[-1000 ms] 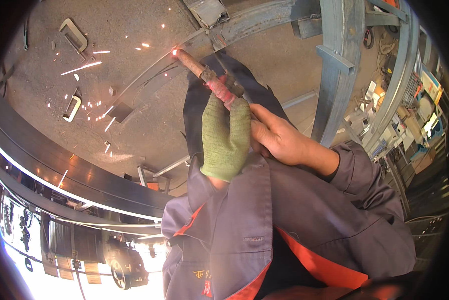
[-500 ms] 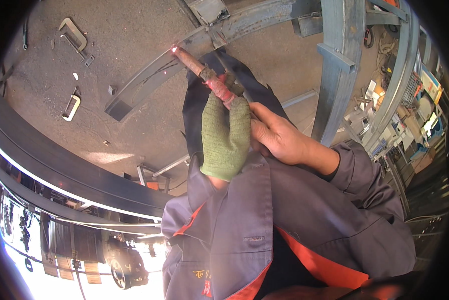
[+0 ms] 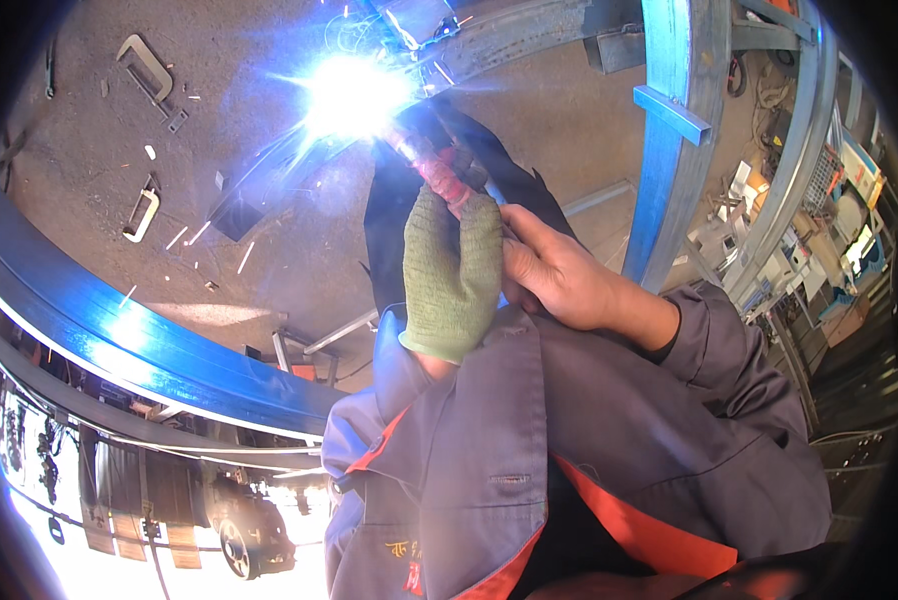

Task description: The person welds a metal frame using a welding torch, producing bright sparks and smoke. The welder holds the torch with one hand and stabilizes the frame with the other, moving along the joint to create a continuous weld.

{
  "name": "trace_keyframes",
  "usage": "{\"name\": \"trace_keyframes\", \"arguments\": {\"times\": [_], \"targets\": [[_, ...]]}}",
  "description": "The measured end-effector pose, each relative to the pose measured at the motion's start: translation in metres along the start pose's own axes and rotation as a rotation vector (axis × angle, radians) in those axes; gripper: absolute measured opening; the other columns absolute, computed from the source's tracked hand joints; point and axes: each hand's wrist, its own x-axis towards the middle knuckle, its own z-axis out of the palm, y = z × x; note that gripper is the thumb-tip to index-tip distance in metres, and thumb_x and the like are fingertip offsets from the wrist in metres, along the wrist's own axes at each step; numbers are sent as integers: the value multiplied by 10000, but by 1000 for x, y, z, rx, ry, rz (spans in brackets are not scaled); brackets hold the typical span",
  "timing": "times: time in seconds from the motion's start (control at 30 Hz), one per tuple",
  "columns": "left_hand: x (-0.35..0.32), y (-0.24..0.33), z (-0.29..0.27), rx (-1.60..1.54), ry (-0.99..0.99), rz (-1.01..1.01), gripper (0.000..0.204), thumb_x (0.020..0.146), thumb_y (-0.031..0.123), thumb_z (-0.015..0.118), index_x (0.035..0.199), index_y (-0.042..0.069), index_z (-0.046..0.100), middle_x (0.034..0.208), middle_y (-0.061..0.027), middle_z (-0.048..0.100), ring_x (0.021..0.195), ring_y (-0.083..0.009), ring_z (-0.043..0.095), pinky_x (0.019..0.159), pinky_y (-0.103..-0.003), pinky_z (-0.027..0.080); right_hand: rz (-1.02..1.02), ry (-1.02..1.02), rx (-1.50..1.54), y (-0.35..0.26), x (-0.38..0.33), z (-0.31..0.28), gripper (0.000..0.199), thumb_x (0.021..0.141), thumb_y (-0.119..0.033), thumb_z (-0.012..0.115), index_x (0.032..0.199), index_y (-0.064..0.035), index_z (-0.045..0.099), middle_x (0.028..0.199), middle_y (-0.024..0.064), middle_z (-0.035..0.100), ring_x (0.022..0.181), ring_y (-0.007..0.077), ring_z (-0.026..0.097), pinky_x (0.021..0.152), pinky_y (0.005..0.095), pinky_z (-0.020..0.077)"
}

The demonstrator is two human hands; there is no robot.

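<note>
A green knitted glove covers my left hand [image 3: 453,275], which is closed around a welding torch [image 3: 442,180] wrapped with red tape. The torch points up and to the left. At its tip burns a bright blue-white arc that hides the nozzle and the metal under it. The curved steel beam [image 3: 524,42] runs into that glare from the right. Bare and curled, my right hand [image 3: 564,275] rests against the gloved hand's right side. Its fingertips go out of sight behind the glove, so what they hold, if anything, is hidden.
Two C-clamps, an upper one [image 3: 147,68] and a lower one [image 3: 143,214], lie on the floor at left. A long curved beam [image 3: 159,335] crosses the lower left. An upright steel post [image 3: 666,150] stands at right, beyond it a cluttered pile [image 3: 819,240]. Sparks fly leftward.
The small red glow at the torch tip has become a blazing arc with sparks. Blue light now falls on the beams and my sleeve. Both hands have stayed nearly still.
</note>
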Motion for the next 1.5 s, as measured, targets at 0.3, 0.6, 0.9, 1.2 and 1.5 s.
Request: {"name": "trace_keyframes", "arguments": {"times": [0.3, 0.6, 0.9, 1.2, 1.5], "targets": [[0, -5, 2, -57, 8, -30, 563, 1116, 250, 616, 1542, -89, 472, 1313, -171, 676, 1173, -212, 658, 1011, -345, 524, 5, 20, -11, 0, 0, 1, 588, 1153, -480, 511, 1538, -39, 455, 998, 59, 652, 774, 126, 619, 718, 324, 514], [-1, -5, 9, -82, 73, -3, 588, 1117, 256, 598, 1550, -113, 449, 1375, -214, 647, 1224, -245, 640, 1051, -372, 511, 2, 21, -10, -1, 1, 0, 578, 1155, -469, 512, 1541, -42, 452, 999, 55, 656, 764, 119, 616, 706, 317, 511], [0, -5, 6, 30, 57, 21, 585, 1116, 242, 595, 1556, -111, 443, 1380, -226, 649, 1239, -256, 650, 1055, -374, 512, 11, 13, -14, 3, 1, -2, 601, 1147, -486, 525, 1538, -35, 451, 998, 58, 660, 761, 119, 615, 707, 318, 510], [-1, 1, 5, -2, 24, -30, 595, 1112, 268, 610, 1547, -108, 456, 1295, -186, 670, 1145, -214, 658, 998, -348, 526, 9, 11, 27, 1, -1, -2, 594, 1149, -479, 524, 1535, -34, 448, 981, 50, 645, 755, 111, 600, 702, 313, 504], [0, -4, 5, -29, 42, -21, 582, 1100, 247, 623, 1536, -105, 469, 1199, -150, 683, 1048, -185, 666, 927, -331, 540, 25, 7, 11, 1, 1, -1, 584, 1155, -467, 512, 1539, -33, 441, 932, 33, 613, 734, 105, 578, 688, 307, 489]]}}
